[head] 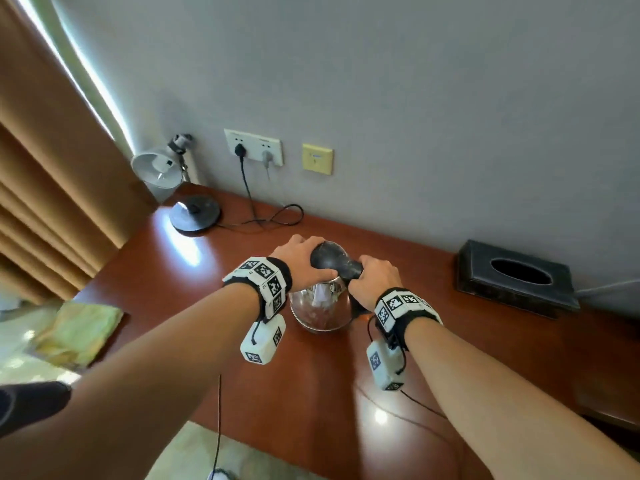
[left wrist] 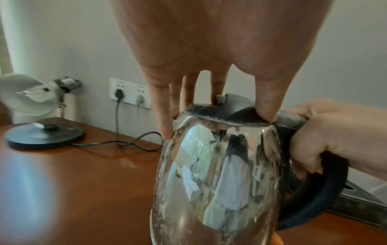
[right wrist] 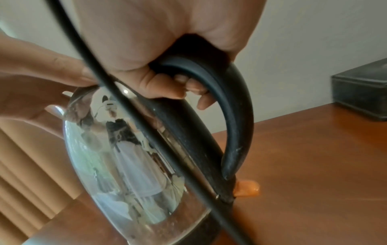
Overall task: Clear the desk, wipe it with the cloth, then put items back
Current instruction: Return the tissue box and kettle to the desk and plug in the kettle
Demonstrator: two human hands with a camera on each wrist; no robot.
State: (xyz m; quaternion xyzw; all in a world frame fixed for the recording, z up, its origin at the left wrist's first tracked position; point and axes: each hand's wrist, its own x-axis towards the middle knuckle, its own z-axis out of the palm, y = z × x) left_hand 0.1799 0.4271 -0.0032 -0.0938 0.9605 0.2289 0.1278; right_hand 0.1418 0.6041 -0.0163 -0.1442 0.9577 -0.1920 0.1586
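gripping kettle point(head: 318, 306) with right hand point(head: 375, 280) (left hand point(head: 301, 258) clasps lid point(head: 328, 255)).

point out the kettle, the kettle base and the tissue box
kettle point(head: 320, 306), head view, on its shiny body
kettle base point(head: 202, 216), head view, on the black disc
tissue box point(head: 479, 261), head view, top face beside the slot

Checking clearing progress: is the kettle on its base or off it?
Off. The base sits bare, nothing on it; the kettle is apart from it, held by the left hand and right hand.
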